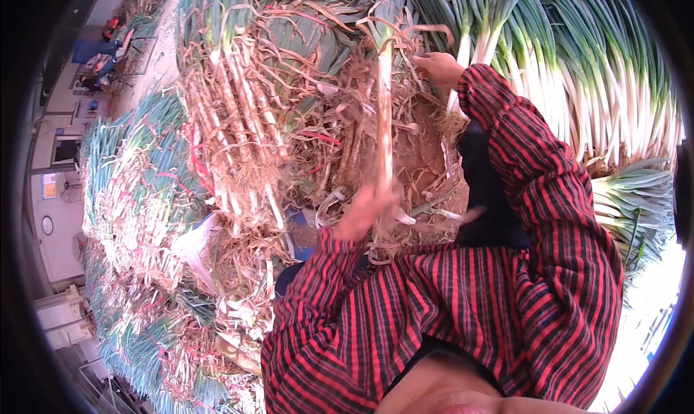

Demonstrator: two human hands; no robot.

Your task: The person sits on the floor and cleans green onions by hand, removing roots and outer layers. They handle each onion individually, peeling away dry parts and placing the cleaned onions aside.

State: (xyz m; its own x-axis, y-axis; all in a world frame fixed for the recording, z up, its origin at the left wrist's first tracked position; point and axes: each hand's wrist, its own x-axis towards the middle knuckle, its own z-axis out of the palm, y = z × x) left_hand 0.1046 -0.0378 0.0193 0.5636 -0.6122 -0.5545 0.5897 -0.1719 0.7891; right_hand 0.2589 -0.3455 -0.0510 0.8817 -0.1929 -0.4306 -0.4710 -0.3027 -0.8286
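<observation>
My left hand point(362, 213), blurred by motion, is closed around the root end of one long green onion point(384, 105), whose pale shaft with brownish skin points away from me. My right hand point(440, 68) is beside the upper part of that stalk, near a dry curled leaf; its fingers are bent, and whether they pinch a leaf I cannot tell. To the left lies a bundle of unpeeled long green onions point(244, 110) with dry skins and roots. To the right stand cleaned long green onions point(585, 83) with white shafts, in a dense row.
Dry peeled leaves and skins point(428, 181) litter the brown ground between my legs. A large heap of tied onion bundles point(141, 197) is at the left. More green onions point(629, 208) lie beside my right arm. People point(105, 56) are in the far upper left, by a wall with fans point(69, 186).
</observation>
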